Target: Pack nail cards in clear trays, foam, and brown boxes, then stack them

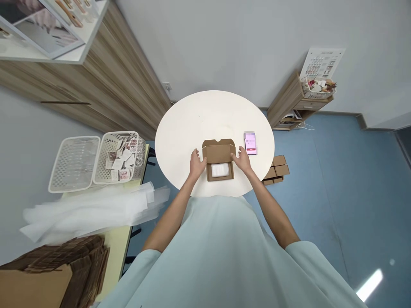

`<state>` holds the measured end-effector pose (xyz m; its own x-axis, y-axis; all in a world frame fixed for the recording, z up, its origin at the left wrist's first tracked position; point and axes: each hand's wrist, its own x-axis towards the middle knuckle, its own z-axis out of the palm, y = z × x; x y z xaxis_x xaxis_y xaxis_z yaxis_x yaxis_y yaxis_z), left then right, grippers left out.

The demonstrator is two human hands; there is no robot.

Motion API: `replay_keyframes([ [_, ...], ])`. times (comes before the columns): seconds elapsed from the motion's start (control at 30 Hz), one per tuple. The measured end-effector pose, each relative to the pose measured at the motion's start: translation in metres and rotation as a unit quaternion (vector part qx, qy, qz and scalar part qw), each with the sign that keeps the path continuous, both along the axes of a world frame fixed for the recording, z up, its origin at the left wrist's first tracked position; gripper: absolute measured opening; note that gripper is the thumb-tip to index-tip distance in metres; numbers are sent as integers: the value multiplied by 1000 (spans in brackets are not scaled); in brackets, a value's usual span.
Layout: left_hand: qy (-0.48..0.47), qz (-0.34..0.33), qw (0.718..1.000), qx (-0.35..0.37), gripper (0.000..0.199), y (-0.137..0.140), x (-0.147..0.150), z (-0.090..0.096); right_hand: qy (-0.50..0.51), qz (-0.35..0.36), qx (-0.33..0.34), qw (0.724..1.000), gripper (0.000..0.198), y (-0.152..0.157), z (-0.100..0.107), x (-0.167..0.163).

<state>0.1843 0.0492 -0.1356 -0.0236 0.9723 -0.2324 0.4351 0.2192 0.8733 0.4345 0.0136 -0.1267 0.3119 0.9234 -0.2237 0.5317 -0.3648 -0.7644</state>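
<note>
A small brown cardboard box (209, 173) stands on the white oval table (180, 128) near its front edge, with its lid (218, 153) raised and leaning back. Inside lies a white wrapped packet (220, 170). My left hand (196, 165) is at the lid's left edge, thumb against the cardboard and fingers spread outward. On the other side my right hand (242, 161) has its thumb at the lid's right edge, its fingers apart from the thumb. Both hands look open. A phone (250, 143) with a lit pink screen lies just beyond my right fingers.
To the left, a side table (118, 244) holds white baskets (104, 175) of small packets, white wrapping sheets (93, 209) and flattened cardboard (86, 273). Small boxes (278, 170) sit low at the table's right. A wooden cabinet (289, 100) stands by the wall.
</note>
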Motion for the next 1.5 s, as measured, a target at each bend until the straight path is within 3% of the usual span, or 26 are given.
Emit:
replay_keyframes([
  [0.13,-87,-33,993,-68,83,24,3,5,71,14,-36,997,73,19,-2,4],
  [0.27,-97,-55,992,-59,87,28,6,19,75,21,-19,997,71,23,4,3],
  [0.4,-95,-70,992,-36,77,25,7,30,64,41,29,997,67,18,9,3],
  [0.57,-84,-73,994,6,67,5,8,26,46,72,72,994,59,-7,8,-3],
  [0.77,-30,-81,995,54,65,-43,4,1,5,117,121,986,60,-57,0,-12],
  [1.0,34,-177,979,94,72,-82,-12,-23,-69,151,91,982,78,-99,-26,-21],
  [1.13,97,-180,969,140,77,-101,-25,-26,-110,140,94,980,75,-117,-26,-23],
  [1.27,121,-170,965,161,65,-113,-35,-26,-132,120,82,980,62,-134,-20,-25],
  [1.5,122,-188,968,116,45,-120,-34,-24,-160,110,-60,979,52,-142,-6,-35],
])
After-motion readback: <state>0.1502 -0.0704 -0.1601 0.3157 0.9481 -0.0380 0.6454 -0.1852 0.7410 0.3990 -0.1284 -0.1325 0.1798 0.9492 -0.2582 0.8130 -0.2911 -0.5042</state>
